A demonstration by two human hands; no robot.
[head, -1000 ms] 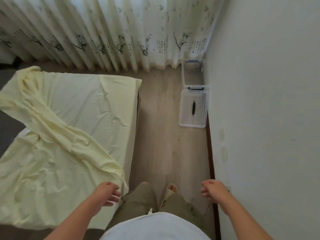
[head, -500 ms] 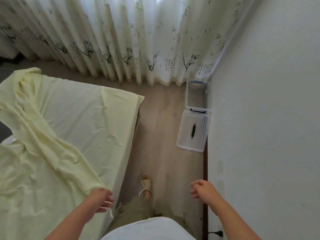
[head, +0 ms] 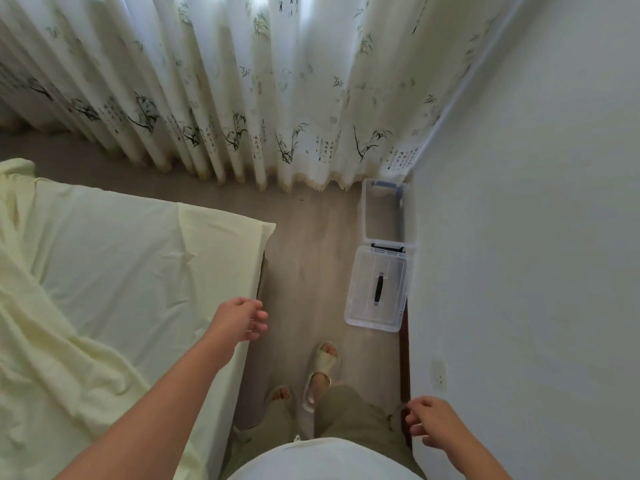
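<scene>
Head view, items listed from my hands outward.

- My left hand (head: pixel 239 320): fingers loosely curled, thumb a little apart from them, holding nothing. It is over the near right edge of the bed (head: pixel 250 393); I cannot tell whether it touches the cloth.
- My right hand (head: pixel 433 424): fingers loosely bent, holding nothing, low down and just beside the wall (head: pixel 519 237). The two hands are well apart, with my legs between them.
- Sheet (head: pixel 121 271): pale yellow, spread over the bed. The far part is smooth with light creases, and a thick rumpled fold of the same cloth runs across the near left part.
- Trousers (head: pixel 349 410): olive, below me.
- Sandal (head: pixel 322 368): cream, on my forward foot; the toes of my other foot are just beside it.
- Shirt (head: pixel 322 459): white, at the bottom edge.
- Floor (head: pixel 308 251): pale wood, a strip between bed and wall.
- Box (head: pixel 363 306): clear plastic, lid on, dark handle on top, on the floor against the wall.
- Bin (head: pixel 382 209): clear, open, directly behind the box in the corner.
- Skirting board (head: pixel 403 358): dark, along the foot of the wall.
- Socket (head: pixel 440 375): white, low on the wall, near my right hand.
- Curtain (head: pixel 259 98): white, pleated, printed with dark bamboo and writing, hanging to the floor across the far side.
</scene>
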